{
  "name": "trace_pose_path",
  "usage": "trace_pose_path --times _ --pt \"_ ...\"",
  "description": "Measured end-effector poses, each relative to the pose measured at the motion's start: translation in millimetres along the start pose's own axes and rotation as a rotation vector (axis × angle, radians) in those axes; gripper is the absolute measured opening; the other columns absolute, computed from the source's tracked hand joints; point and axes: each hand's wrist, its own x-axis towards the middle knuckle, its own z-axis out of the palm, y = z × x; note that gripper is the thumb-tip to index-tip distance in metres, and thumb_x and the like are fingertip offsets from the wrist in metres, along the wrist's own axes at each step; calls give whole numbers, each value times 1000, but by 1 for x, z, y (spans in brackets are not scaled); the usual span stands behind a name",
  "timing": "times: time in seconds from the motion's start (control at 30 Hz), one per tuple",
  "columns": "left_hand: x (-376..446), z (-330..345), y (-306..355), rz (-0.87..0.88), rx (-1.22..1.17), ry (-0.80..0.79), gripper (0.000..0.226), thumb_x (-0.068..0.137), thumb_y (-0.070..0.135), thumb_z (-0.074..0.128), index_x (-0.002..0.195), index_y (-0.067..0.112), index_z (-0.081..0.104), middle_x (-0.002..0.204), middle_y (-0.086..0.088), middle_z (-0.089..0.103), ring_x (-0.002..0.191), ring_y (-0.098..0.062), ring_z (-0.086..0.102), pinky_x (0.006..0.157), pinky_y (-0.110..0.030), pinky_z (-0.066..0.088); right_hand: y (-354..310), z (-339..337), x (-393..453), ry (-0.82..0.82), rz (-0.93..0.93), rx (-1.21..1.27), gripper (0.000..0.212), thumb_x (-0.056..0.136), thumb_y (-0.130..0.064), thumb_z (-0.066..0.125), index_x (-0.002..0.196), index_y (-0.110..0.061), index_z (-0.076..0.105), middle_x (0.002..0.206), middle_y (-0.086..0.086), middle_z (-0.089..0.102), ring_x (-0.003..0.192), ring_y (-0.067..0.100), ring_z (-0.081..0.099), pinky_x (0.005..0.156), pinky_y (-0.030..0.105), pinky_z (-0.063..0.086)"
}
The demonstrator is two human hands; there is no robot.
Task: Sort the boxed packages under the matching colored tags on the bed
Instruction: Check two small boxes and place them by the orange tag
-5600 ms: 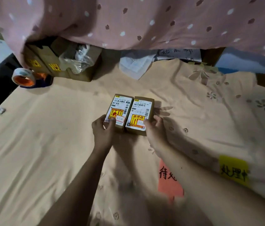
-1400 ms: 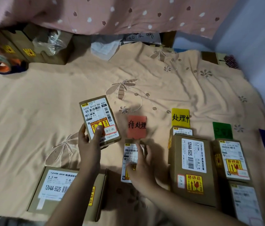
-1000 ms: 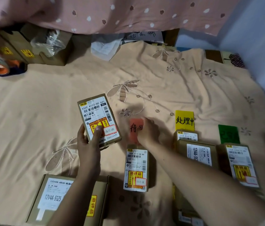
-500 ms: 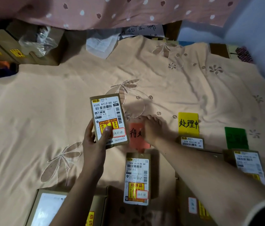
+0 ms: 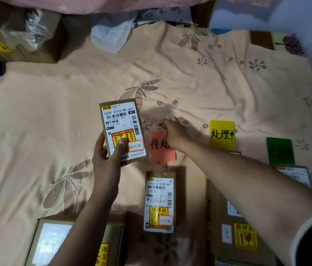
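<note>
Left hand lifts one labelled box while the right hand reaches to the red tag on the bed

The left hand [image 5: 106, 160] grips a small cardboard box [image 5: 123, 132] clear of the peach bedsheet [image 5: 36, 121], thumb pressed on its yellow sticker, label facing up. The right hand [image 5: 174, 134] lies on the upper right part of the red tag [image 5: 160, 148], fingers curled at its top edge; whether they pinch it I cannot tell. A second small box [image 5: 160, 203] lies flat just below that tag. The yellow tag [image 5: 222, 135] and green tag [image 5: 280, 150] sit further right, each with boxes below; a larger box [image 5: 235, 227] lies under the yellow one, another large box [image 5: 55, 242] at lower left
</note>
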Motion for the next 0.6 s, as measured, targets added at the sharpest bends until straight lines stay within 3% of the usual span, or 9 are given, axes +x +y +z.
trace_pose_path --times 0.13,0.23,0.4,0.6 --pt "6 0 -3 -14 8 8 44 91 21 64 134 20 53 105 1 75 94 -23 74 68 -32 61 3 -5 12 40 11 -45 49 83 3 46 122 -24 58 129 8 47 122 30 47 107 46 34" --pt "10 1 -4 -14 8 13 43 92 21 63 134 19 54 107 0 75 94 -22 74 64 -28 59 5 -9 21 66 -1 -9 45 83 2 49 119 -23 59 124 9 48 116 32 49 102 48 39" --pt "14 3 -3 -6 12 4 42 92 21 62 134 18 54 112 -4 73 96 -23 73 65 -27 59 8 -17 29 92 8 36 43 84 4 48 117 -20 61 120 9 46 110 30 52 96 38 44" --pt "14 5 -3 6 12 -6 42 92 20 62 134 20 54 113 -4 73 97 -25 73 68 -30 60 -2 -15 11 182 -32 -40 42 85 -10 53 127 -16 54 131 13 45 123 34 43 108 43 32"
